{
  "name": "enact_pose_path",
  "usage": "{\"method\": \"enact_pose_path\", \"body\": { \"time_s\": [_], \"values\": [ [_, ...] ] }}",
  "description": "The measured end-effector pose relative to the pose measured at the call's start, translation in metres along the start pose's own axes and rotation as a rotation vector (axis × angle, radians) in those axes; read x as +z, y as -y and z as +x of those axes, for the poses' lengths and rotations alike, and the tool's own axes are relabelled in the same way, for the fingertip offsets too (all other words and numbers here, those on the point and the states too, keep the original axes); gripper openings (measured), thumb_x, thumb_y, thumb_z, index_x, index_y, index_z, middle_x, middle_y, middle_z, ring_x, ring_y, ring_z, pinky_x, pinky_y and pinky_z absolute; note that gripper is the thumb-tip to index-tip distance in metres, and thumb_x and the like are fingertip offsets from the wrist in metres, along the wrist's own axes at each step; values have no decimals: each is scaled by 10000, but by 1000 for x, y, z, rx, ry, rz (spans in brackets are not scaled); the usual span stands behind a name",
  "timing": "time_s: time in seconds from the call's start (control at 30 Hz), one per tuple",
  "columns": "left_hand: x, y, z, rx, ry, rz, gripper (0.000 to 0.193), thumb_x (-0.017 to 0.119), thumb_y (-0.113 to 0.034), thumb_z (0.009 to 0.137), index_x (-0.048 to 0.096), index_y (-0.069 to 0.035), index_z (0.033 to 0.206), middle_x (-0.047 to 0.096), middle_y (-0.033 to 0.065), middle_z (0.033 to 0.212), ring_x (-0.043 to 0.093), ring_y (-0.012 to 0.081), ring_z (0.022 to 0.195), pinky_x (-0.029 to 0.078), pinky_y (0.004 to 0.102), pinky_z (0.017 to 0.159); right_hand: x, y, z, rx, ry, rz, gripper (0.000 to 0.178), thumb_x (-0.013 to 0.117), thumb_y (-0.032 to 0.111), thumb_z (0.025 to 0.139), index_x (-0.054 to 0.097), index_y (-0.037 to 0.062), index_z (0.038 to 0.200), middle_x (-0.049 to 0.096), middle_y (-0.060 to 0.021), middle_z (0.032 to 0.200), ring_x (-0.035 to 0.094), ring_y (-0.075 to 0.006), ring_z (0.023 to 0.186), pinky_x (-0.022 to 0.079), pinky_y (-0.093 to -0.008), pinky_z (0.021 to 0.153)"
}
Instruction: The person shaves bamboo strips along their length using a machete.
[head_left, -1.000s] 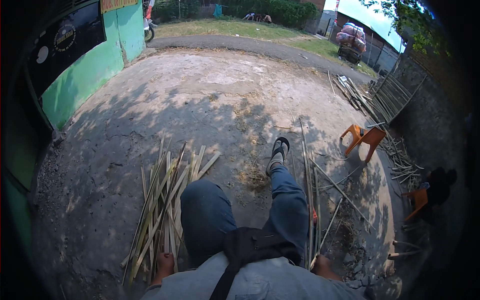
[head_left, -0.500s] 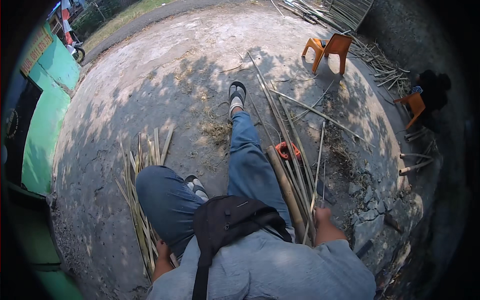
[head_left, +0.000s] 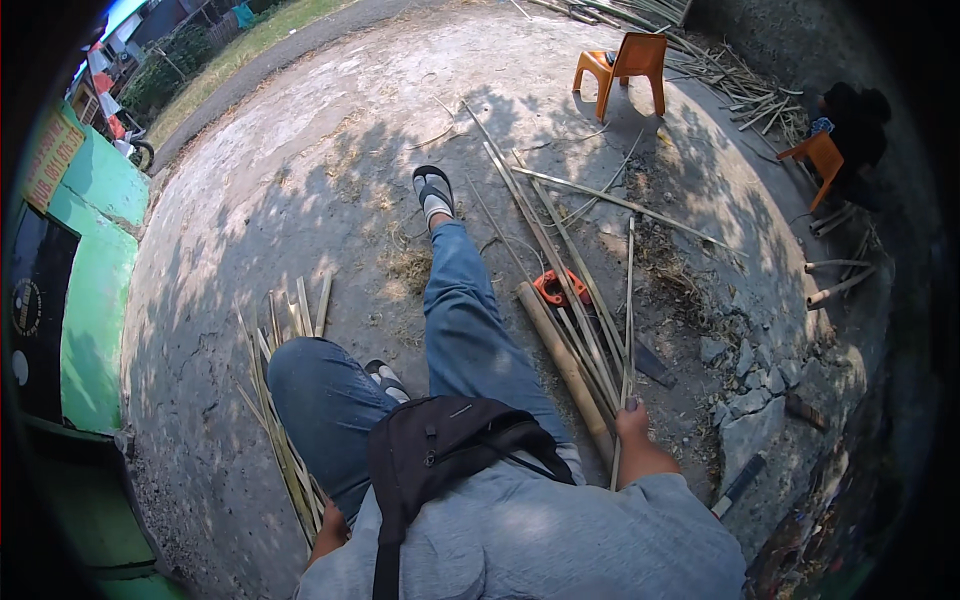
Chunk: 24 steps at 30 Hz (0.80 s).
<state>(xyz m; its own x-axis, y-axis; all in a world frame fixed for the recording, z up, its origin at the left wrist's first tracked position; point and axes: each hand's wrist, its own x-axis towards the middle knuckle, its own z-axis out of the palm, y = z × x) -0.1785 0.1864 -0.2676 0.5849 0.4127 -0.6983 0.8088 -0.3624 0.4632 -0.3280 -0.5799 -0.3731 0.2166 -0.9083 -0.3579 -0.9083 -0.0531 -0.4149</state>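
Note:
My right hand (head_left: 632, 428) is closed around a long, thin bamboo strip (head_left: 630, 310) beside my right hip. The strip runs away from me over the ground, its near end passing beside my wrist. Just left of it lie several more bamboo strips (head_left: 535, 215) and a thick bamboo pole (head_left: 566, 365). Low by my bent left knee is my left hand (head_left: 333, 522), next to a bundle of split bamboo strips (head_left: 283, 440). My leg and sleeve hide most of its fingers, so its grip is not visible.
A red-orange object with rounded openings (head_left: 560, 288) lies among the strips. Right of it are a dark flat blade (head_left: 655, 365), broken concrete (head_left: 752, 435) and a dark long tool (head_left: 738, 485). Farther off stand an orange chair (head_left: 636, 65) and a dark-clothed person (head_left: 855, 125) by another orange chair (head_left: 822, 162).
The view has shifted, so the chair and strips appear farther left. My right hand stays low at the strip, slightly changed in angle. My left hand remains by the bundle.

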Motion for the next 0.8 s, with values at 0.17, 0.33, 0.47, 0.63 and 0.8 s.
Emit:
{"method": "enact_pose_path", "body": {
  "time_s": [0.17,0.33,0.47,0.63,0.8],
  "values": [
    [-7,-3,-13,-79,-5,28,459,784,-384,916,665,-167,1303,726,55,1051,668,264,788,495,456,600,-24,28,-4,46,-39,75,389,701,206,852,676,12,1189,729,-300,1118,686,-511,1091,531,-568,958],
    [-12,-3,-22,-60,23,-45,447,762,-400,930,663,-189,1312,736,53,1035,694,281,856,509,477,612,-23,60,40,-159,-213,24,300,732,262,886,686,75,1115,726,-219,1109,687,-474,1060,538,-591,887],
    [-27,-20,-49,241,130,316,419,692,-299,991,593,-149,1369,711,76,1125,710,303,852,549,538,701,-25,97,60,-229,-122,-10,297,740,247,871,699,80,1112,712,-197,1108,682,-454,1059,538,-578,904],
    [-36,-20,-46,-132,0,-35,404,666,-316,1001,606,-120,1349,695,92,1059,716,282,847,557,511,683,7,101,112,-393,-64,-62,392,724,243,831,696,52,1173,731,-227,1143,691,-462,1095,542,-541,936],
    [-43,-20,-71,-154,-46,38,322,664,-333,1007,646,-90,1218,676,66,988,700,252,831,546,481,678,26,96,114,-286,180,-62,415,703,196,806,700,36,1189,739,-269,1152,684,-491,1125,531,-537,973]
  ]
}}
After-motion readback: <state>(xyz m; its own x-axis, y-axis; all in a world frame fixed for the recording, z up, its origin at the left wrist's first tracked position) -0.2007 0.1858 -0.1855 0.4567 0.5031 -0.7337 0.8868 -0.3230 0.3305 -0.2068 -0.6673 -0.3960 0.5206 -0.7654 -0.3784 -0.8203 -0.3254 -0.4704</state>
